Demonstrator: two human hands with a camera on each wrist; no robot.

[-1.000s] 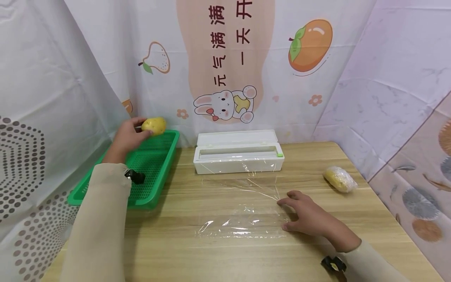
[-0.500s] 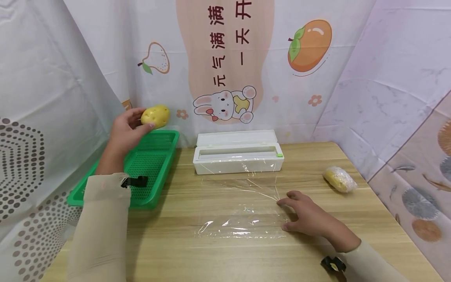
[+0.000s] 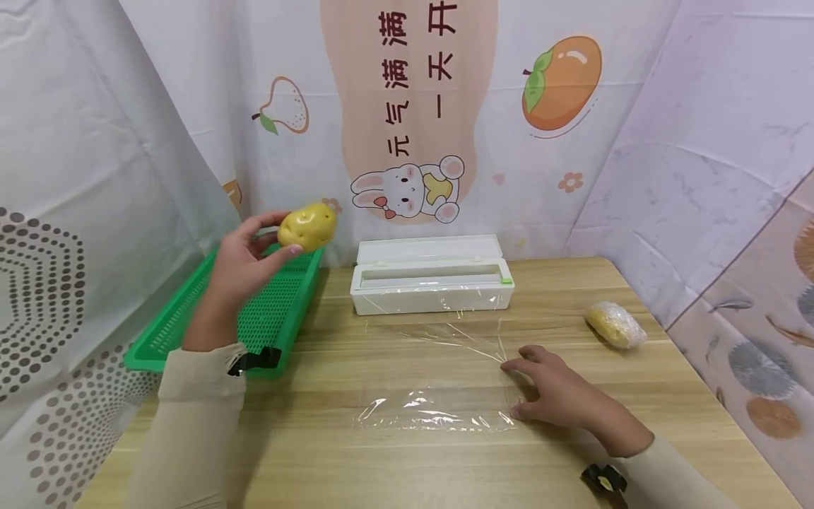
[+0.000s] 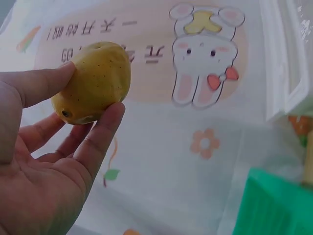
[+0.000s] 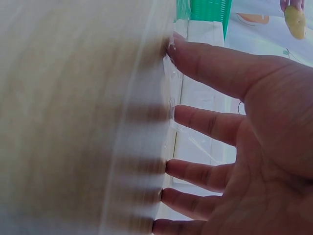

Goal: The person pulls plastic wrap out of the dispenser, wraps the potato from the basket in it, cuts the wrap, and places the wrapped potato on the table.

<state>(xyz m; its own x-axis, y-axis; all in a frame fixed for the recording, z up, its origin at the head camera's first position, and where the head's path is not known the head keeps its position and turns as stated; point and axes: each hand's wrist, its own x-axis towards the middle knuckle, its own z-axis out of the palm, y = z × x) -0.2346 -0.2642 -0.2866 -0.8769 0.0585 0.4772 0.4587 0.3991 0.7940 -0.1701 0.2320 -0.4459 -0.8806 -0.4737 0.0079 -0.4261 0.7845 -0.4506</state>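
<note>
My left hand [image 3: 244, 268] pinches a yellow potato [image 3: 308, 227] between thumb and fingers, in the air over the far end of the green basket. In the left wrist view the potato [image 4: 98, 81] shows small dark specks and a dark spot near its lower end. A sheet of clear cling film [image 3: 432, 382] lies on the table, drawn out from a white cling film box [image 3: 432, 300] with its lid up. My right hand [image 3: 550, 389] rests spread fingertips on the sheet's right edge. In the right wrist view the fingers [image 5: 208, 122] are apart and press down on the table.
A green perforated basket [image 3: 295, 314] stands at the table's left. On the right lies a yellow, potato-like thing wrapped in clear film [image 3: 615, 325]. A printed curtain [image 3: 496, 198] hangs behind the wooden table [image 3: 381, 474].
The left hand has lifted the potato from low over the basket, then brought it to the right and nearer. The right hand stays in place on the film's edge.
</note>
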